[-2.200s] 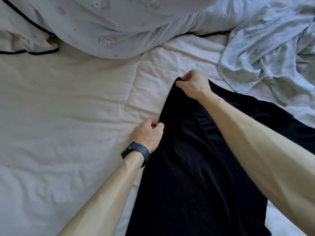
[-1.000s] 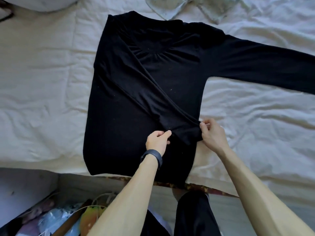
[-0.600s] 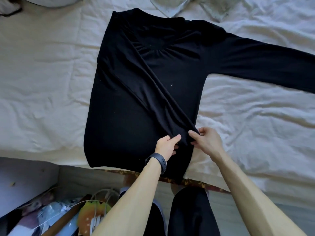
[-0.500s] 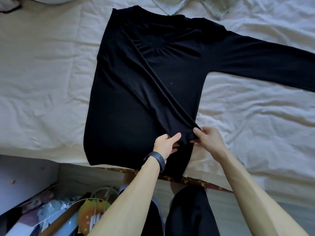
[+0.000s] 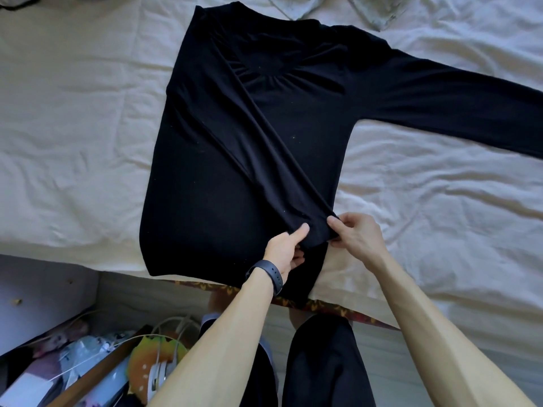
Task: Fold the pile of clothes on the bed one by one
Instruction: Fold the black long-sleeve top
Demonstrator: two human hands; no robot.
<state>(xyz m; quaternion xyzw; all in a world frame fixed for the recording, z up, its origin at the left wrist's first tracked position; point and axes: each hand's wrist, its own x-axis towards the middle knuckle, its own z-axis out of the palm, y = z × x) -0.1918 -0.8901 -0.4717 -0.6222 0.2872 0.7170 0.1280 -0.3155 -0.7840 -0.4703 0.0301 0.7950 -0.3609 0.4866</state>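
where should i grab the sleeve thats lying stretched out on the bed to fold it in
Probably far out along the stretched sleeve, near its end, which runs past the picture's edge. Come from the person's right with the right hand, now pinching the folded sleeve with the left hand. It lies flat and straight from the shoulder, so a pinch there swings it across.

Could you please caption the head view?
Left hand and right hand pinch the sleeve folded across the top.
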